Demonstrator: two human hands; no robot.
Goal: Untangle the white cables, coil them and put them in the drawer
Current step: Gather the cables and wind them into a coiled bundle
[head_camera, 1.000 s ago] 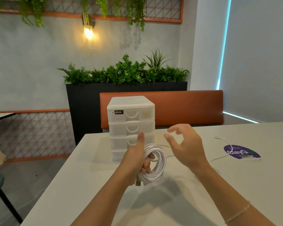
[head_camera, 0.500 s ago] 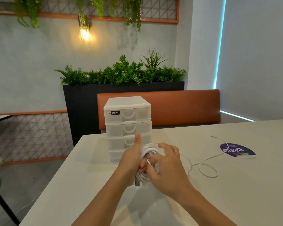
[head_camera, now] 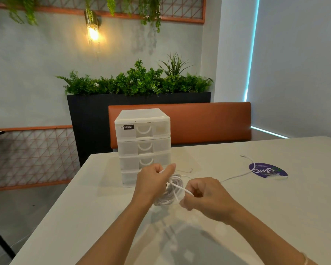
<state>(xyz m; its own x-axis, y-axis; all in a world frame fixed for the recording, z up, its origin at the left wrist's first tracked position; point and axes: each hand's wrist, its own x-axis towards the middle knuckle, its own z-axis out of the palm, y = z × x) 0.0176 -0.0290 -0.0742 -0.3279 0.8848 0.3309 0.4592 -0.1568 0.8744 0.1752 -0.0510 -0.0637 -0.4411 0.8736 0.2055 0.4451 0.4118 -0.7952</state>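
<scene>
White cable coil point(head_camera: 169, 194), thin, several loops bunched, held above the table point(head_camera: 275, 217) just in front of the drawer unit point(head_camera: 142, 142). Left hand point(head_camera: 151, 183) grips the coil's top, fingers curled round it. Right hand point(head_camera: 204, 196) pinches a strand coming off the coil, fingers curled. Loose cable tail point(head_camera: 245, 174) trails right of the drawer unit across the table, over a purple sticker point(head_camera: 269, 172). Drawer unit: translucent white plastic, four drawers, all closed; contents cannot be made out, faint tan patch in the top drawer.
</scene>
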